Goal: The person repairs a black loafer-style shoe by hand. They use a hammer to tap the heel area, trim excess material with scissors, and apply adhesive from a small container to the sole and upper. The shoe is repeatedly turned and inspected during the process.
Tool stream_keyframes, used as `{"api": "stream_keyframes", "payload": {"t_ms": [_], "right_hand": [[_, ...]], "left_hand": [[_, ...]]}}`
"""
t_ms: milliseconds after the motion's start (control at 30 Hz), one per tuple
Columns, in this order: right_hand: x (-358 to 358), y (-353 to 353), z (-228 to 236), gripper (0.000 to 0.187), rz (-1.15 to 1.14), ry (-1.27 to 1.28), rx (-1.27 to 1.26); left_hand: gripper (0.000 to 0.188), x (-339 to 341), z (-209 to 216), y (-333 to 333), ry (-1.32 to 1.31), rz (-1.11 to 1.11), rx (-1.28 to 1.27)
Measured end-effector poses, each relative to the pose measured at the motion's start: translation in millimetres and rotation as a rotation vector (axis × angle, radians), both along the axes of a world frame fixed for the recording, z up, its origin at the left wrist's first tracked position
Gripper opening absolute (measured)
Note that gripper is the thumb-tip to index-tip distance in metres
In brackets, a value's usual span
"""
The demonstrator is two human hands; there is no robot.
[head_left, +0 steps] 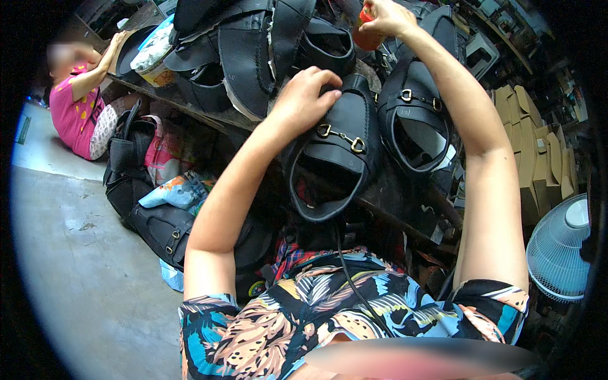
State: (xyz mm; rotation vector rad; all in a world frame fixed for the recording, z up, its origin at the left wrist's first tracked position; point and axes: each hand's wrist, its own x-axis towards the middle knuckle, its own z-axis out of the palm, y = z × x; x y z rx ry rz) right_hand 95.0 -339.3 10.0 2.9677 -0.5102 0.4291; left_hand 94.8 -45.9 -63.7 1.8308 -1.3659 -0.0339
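Observation:
A black leather loafer [339, 136] with a gold horsebit lies in front of me, its opening toward my body. My left hand [305, 101] is closed at its toe end, with the fingers curled and the thumb against the edge. Farther off, my right hand [389, 19] has its fingers closed at a small red container [369, 37]; whether they also hold something inside it is hidden. A second black loafer [415, 120] with the same gold bit lies to the right, beneath my right forearm, with something whitish inside it.
Black shoe parts [250, 63] pile up on the bench at the left, beside a white tub [155, 60]. More shoes and bags hang below. A person in pink [76, 117] sits far left. Cardboard boxes [532, 142] and a fan [560, 253] stand at right.

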Motion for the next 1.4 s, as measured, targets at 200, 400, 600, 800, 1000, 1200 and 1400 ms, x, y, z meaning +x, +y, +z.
{"api": "stream_keyframes", "payload": {"t_ms": [200,400,600,800,1000,1200,1400], "right_hand": [[-40.5,24.8,26.0,0.064,0.148,0.077,0.138],[-73.0,49.1,25.1,0.061,0.238,-0.057,-0.012],[-91.7,71.3,51.0,0.062,0.262,-0.398,0.001],[-75.7,82.4,40.6,0.066,0.455,-0.331,0.207],[-36.9,95.0,-6.8,0.07,0.546,-0.187,0.237],[-16.1,87.8,-37.9,0.069,0.681,-0.185,0.469],[-20.5,71.8,-68.2,0.092,0.428,0.01,0.795]], "left_hand": [[0.044,30.4,-7.2,-42.4,-0.011,0.005,0.043],[0.055,53.3,-21.2,-60.0,-0.002,0.071,0.016],[0.071,75.3,-27.0,-74.7,0.514,-0.173,-0.039],[0.05,76.1,-21.0,-75.7,0.753,-0.026,-0.2],[0.04,79.2,7.5,-49.4,0.398,0.057,-0.452],[0.057,58.6,30.5,-35.5,-0.172,0.009,-0.353],[0.068,64.7,48.0,-36.0,-0.421,0.027,0.117]]}}
